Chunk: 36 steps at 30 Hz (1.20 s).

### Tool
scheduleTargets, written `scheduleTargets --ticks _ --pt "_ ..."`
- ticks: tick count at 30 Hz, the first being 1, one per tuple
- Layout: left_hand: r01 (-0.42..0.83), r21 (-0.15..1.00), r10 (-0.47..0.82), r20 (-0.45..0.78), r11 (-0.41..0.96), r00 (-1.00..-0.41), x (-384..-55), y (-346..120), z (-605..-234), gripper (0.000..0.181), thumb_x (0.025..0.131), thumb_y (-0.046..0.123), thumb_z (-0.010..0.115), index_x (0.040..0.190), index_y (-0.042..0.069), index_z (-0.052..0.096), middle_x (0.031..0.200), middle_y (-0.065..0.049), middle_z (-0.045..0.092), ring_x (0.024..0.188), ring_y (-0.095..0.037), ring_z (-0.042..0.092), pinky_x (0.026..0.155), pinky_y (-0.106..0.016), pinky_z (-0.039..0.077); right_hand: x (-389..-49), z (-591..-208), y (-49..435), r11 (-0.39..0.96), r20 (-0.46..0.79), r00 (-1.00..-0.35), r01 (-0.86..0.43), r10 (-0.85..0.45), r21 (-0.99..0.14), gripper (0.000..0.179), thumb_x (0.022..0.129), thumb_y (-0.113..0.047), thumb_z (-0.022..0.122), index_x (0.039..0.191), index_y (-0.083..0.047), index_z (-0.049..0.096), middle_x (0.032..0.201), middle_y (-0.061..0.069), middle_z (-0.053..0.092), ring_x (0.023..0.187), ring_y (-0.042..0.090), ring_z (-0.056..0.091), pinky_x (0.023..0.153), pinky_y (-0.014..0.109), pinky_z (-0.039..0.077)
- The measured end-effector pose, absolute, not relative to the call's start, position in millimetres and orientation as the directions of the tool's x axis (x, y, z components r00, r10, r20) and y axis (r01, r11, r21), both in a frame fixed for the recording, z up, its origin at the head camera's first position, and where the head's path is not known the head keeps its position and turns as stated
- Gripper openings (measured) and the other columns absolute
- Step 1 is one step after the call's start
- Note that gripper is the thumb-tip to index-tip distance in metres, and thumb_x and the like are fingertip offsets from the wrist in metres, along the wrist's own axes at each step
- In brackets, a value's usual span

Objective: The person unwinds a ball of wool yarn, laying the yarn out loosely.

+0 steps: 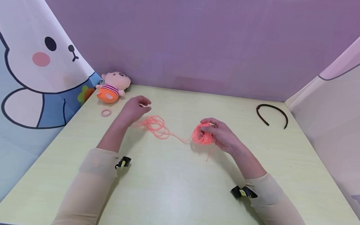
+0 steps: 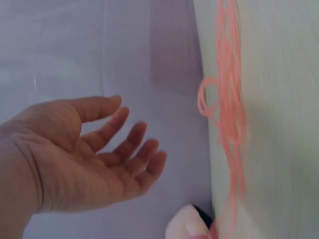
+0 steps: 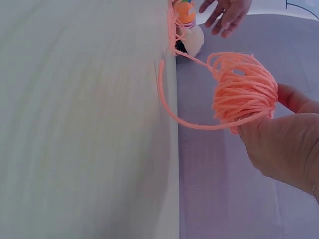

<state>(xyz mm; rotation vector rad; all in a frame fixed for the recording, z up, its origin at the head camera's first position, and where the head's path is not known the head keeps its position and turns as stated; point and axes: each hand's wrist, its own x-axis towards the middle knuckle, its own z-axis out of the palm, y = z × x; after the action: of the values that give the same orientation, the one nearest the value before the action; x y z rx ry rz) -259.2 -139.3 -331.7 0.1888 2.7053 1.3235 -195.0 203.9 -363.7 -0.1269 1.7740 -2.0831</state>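
Right hand [image 1: 225, 137] pinches the wound yarn [image 3: 244, 92], likely keeping its turns together, while the left hand [image 1: 132, 110] hovers, fingers spread, nearer the table's left edge [image 1: 49, 161]

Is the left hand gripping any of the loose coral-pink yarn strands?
No, the left wrist view shows the left hand empty, with a visible gap between it and the loose coral-pink yarn strands.

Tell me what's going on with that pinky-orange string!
A person's right hand holds a wound bundle of string. One strand runs from it to a loose tangle on the table. The left hand hovers empty near the tangle. A stuffed doll is at the table's back left.
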Motion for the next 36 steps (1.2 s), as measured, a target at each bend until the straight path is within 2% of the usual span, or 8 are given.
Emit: scheduleTargets --ticks 7,13,18,23,31,36 --pt "0.215 0.819 0.385 -0.008 0.532 -0.923 -245.2 -101.0 -334.8 0.023 0.1 0.012 0.064 0.121 0.003 0.064 0.117 -0.014 0.065 0.11 -0.03 0.062 0.092 -0.042 0.051 -193.9 -362.8 202.9 -0.132 -0.186 -0.905 0.252 -0.382 -0.959 0.03 0.099 0.004 0.056 0.127 0.005 0.045 0.102 0.014 0.066 0.08 0.017 0.069 0.072 0.025 0.058" --pt "0.238 0.847 0.518 -0.051 0.475 -0.854 -233.3 -70.3 -347.7 0.021 0.099 0.014 0.065 0.119 0.007 0.065 0.112 -0.008 0.065 0.105 -0.023 0.062 0.09 -0.036 0.051 -192.3 -361.5 201.1 -0.115 -0.194 -0.899 0.257 -0.393 -0.959 0.028 0.1 0.003 0.056 0.126 0.003 0.046 0.103 0.015 0.064 0.08 0.018 0.069 0.076 0.028 0.058" --pt "0.214 0.862 0.55 -0.086 0.459 -0.831 -227.3 -56.1 -356.4 0.021 0.099 0.017 0.066 0.119 0.01 0.064 0.111 -0.005 0.066 0.104 -0.02 0.061 0.088 -0.036 0.051 -191.1 -360.3 200.0 -0.095 -0.198 -0.895 0.255 -0.399 -0.962 0.028 0.1 0.001 0.056 0.127 0.003 0.046 0.105 0.015 0.064 0.081 0.018 0.069 0.078 0.029 0.059" --pt "0.182 0.895 0.556 -0.084 0.407 -0.827 -224.0 -47.7 -362.5 0.023 0.098 0.017 0.068 0.119 0.008 0.065 0.11 -0.005 0.068 0.103 -0.02 0.064 0.086 -0.036 0.053 -190.3 -359.8 199.1 -0.091 -0.189 -0.891 0.246 -0.413 -0.965 0.028 0.1 0.001 0.057 0.126 0.003 0.047 0.104 0.015 0.064 0.082 0.019 0.068 0.078 0.029 0.058" --pt "0.25 0.896 0.559 0.002 0.368 -0.829 -215.6 -36.0 -365.6 0.013 0.093 0.02 0.075 0.101 0.013 0.068 0.097 -0.004 0.067 0.089 -0.021 0.064 0.074 -0.034 0.053 -189.2 -360.6 197.7 -0.093 -0.179 -0.886 0.24 -0.428 -0.966 0.024 0.1 0.003 0.056 0.123 0.002 0.049 0.104 0.014 0.066 0.082 0.019 0.07 0.075 0.028 0.059" --pt "0.274 0.882 0.558 0.015 0.383 -0.83 -210.3 -31.0 -367.2 0.014 0.091 0.023 0.077 0.099 0.015 0.068 0.095 -0.002 0.066 0.085 -0.021 0.064 0.069 -0.033 0.052 -188.4 -361.1 197.8 -0.103 -0.168 -0.877 0.238 -0.451 -0.966 0.022 0.1 0.002 0.057 0.121 0.0 0.051 0.1 0.013 0.069 0.083 0.02 0.071 0.075 0.029 0.059"
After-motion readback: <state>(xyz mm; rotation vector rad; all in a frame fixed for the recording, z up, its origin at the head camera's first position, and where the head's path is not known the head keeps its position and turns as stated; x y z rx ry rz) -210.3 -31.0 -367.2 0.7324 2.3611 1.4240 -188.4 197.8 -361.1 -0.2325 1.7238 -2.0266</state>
